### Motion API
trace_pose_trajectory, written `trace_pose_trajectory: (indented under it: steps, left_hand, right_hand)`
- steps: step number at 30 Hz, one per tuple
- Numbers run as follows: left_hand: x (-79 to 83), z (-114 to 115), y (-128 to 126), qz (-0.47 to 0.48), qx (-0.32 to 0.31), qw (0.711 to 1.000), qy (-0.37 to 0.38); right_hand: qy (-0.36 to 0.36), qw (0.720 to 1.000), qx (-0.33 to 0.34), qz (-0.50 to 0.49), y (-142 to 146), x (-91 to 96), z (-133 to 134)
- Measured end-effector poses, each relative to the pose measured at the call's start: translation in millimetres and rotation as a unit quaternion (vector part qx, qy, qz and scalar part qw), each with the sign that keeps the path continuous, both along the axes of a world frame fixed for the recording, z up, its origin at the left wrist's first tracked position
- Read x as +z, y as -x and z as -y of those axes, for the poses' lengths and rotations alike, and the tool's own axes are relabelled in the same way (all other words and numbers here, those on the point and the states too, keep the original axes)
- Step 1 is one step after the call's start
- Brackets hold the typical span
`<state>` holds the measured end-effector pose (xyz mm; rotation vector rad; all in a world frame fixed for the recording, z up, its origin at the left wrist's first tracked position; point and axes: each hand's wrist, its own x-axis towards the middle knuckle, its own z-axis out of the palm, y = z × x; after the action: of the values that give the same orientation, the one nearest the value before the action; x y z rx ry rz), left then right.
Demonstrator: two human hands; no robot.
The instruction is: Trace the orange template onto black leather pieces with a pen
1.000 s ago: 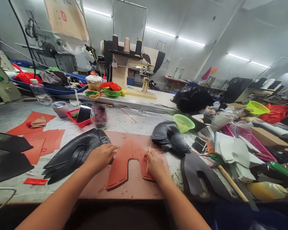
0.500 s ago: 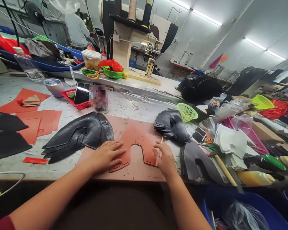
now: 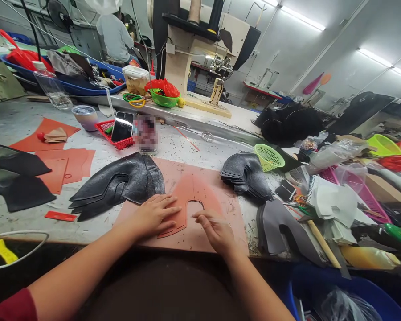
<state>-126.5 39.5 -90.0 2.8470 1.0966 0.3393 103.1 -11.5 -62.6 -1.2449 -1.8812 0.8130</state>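
My left hand (image 3: 155, 216) lies flat with fingers spread on the left side of an orange template (image 3: 193, 189), which has an arched cut-out and slots along its edge. My right hand (image 3: 217, 229) is closed in a pinch by the right side of the cut-out. A thin pale pen-like stick shows only faintly at its fingertips, mostly hidden. Under the template is a pinkish-tan sheet (image 3: 235, 236). To the left are black arched leather pieces (image 3: 120, 185), stacked; another black stack (image 3: 245, 176) sits to the right.
Grey arched pieces (image 3: 280, 229) and a wooden-handled tool (image 3: 324, 243) lie at the right. Behind are a green basket (image 3: 269, 158), a red basket (image 3: 122, 143) with a phone, and a sewing machine (image 3: 178, 67). Orange sheets (image 3: 58, 169) and a red strip (image 3: 60, 216) lie left.
My right hand has moved left from the template's outer right edge to its cut-out, and the stick it held is now mostly hidden. The left hand stays on the template; the view has shifted slightly.
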Motion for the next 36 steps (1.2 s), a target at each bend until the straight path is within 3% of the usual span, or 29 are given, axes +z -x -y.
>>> trace_pose_trajectory:
  steps: [3, 7, 11, 13, 16, 21, 25, 29, 36]
  left_hand:
    - [1.0, 2, 0, -0.005, -0.005, 1.000, -0.010]
    - [3.3, 3, -1, -0.007, -0.017, 1.000, -0.017]
    - [6.6, 2, -3, -0.019, -0.019, 1.000, -0.016]
    - [9.2, 2, -2, -0.026, -0.023, 0.999, -0.011]
    - [16.1, -1, -2, -0.035, -0.030, 0.999, 0.005]
    - [33.0, -15, -24, -0.071, -0.005, 0.997, 0.027]
    - [35.8, -29, -67, -0.077, -0.016, 0.996, 0.030]
    - [21.4, -39, -101, -0.051, -0.087, 0.993, 0.054]
    - [-6.7, -47, -102, -0.036, -0.110, 0.993, 0.037]
  right_hand:
    - [0.048, 0.996, 0.060, 0.035, 20, -2.9, 0]
    - [0.048, 0.986, 0.121, 0.102, 47, -1.2, 1]
    - [0.068, 0.981, 0.166, 0.076, 55, 4.3, -5]
    - [0.103, 0.983, 0.139, 0.069, 39, 5.4, -11]
    - [0.126, 0.989, 0.041, 0.069, -7, 1.7, -15]
    - [0.020, 0.988, -0.092, 0.121, -72, -19.0, 10]
    - [-0.065, 0.973, -0.127, 0.183, -72, -38.4, 32]
    - [-0.111, 0.962, -0.166, 0.185, -62, -46.9, 34]
    - [-0.146, 0.958, -0.174, 0.174, -64, -46.2, 32]
